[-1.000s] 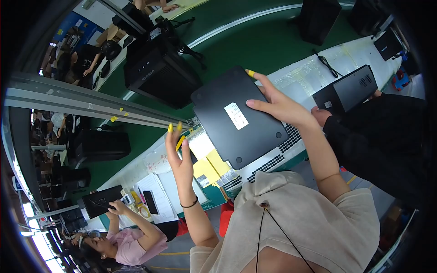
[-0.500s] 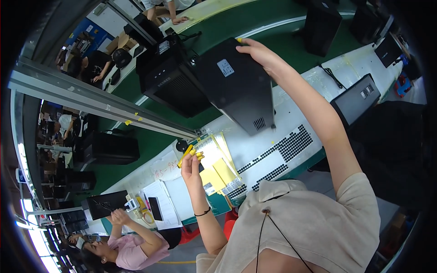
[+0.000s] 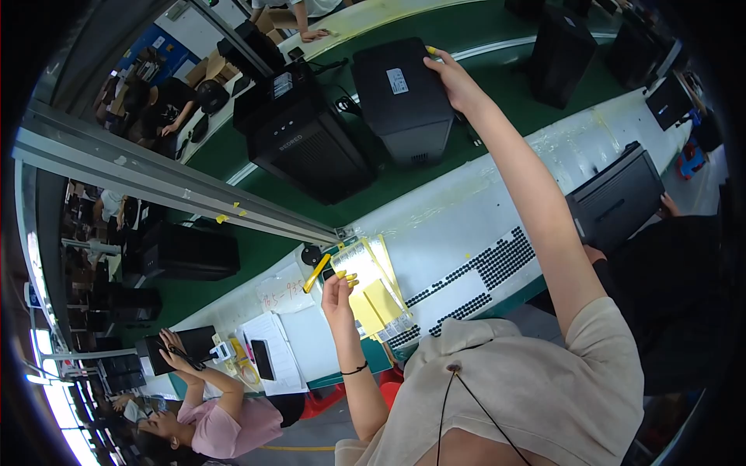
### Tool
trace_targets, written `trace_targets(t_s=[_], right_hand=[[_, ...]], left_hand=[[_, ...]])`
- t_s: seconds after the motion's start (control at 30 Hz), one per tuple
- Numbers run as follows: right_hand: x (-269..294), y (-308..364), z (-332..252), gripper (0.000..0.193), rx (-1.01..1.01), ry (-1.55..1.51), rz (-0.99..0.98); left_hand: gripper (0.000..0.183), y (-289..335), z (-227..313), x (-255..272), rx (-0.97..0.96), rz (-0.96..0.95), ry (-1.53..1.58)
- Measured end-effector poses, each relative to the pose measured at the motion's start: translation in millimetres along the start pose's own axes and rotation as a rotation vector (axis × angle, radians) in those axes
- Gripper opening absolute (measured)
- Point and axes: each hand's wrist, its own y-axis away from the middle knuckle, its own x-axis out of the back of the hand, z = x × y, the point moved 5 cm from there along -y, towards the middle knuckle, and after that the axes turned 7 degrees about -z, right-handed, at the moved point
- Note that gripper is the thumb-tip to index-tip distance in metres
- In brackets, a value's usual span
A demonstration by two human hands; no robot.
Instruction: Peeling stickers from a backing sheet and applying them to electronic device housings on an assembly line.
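The right hand [image 3: 457, 82] grasps the upper right edge of a matte black, box-shaped unit [image 3: 400, 105], located over the flat green belt [image 3: 505, 85] beside a slotted black tower case [image 3: 311, 144]. The left hand [image 3: 337, 300], fingers loosely curled, is near rectangular yellow sheets [image 3: 381, 305]; whether it grips anything cannot be determined.

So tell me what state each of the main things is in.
Labelled black box: over the green belt, right hand on its edge.
Computer tower: standing on the belt.
Left hand: fingers curled, nothing visibly held.
Phone: lying on papers.
Black dots: set in rows.
Co-worker's case: between their hands.
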Motion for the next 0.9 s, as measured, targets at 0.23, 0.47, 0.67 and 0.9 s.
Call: trace_targets(t_s=[0.23, 0.47, 0.67, 0.9], right_hand=[[5, -44, -8, 0.059, 0.021, 0.454, 0.145], [-82, 18, -13, 0.033, 0.974, 0.778, 0.047], [-148, -1, 88, 0.066, 0.184, 0.789, -0.106], [-148, -27, 111, 0.067, 0.12, 0.677, 0.087]], left_hand=[[0.019, 4, -8, -12, 0.007, -0.056, -0.011], [0.017, -1, -25, -15, 0.046, -0.076, -0.017], [0.017, -9, -24, -27, 0.033, -0.121, 0.025], [0.017, -1, -37, -14, 0.089, -0.079, -0.023]])
